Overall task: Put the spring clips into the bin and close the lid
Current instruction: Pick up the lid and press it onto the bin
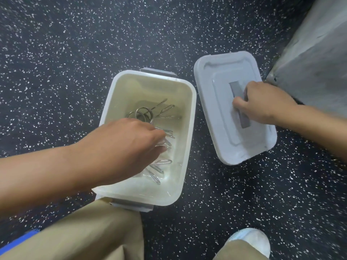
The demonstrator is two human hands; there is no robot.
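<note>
1. Spring clips (150, 117) of silver wire lie loose in the bottom of an open, translucent white bin (187, 132) that stands on a dark speckled floor (75, 53).
2. Some clips form a tangle with round coils toward the far end of the bin; others, long and hairpin-shaped, lie toward the near end.
3. The left hand (129, 143) reaches in from the left, over the bin's left rim, and hangs above the clips in the middle of the bin. Its fingers curl downward among the clips, but whether they grip one cannot be told, since the hand hides its own fingertips.
4. The bin has grey latches at its far and near ends; the near end sits just beside the person's khaki trouser leg (84, 233).
5. The lid (221, 139), pale grey-white with a darker grey handle (242, 117) along its middle, lies flat on the floor just right of the bin, apart from it.
6. The right hand (262, 102) comes in from the right and rests on the lid, its fingers closed around the handle.
7. At the near right a white shoe (251, 239) shows below a second trouser leg. A grey slab (309, 62) fills the far right corner.
</note>
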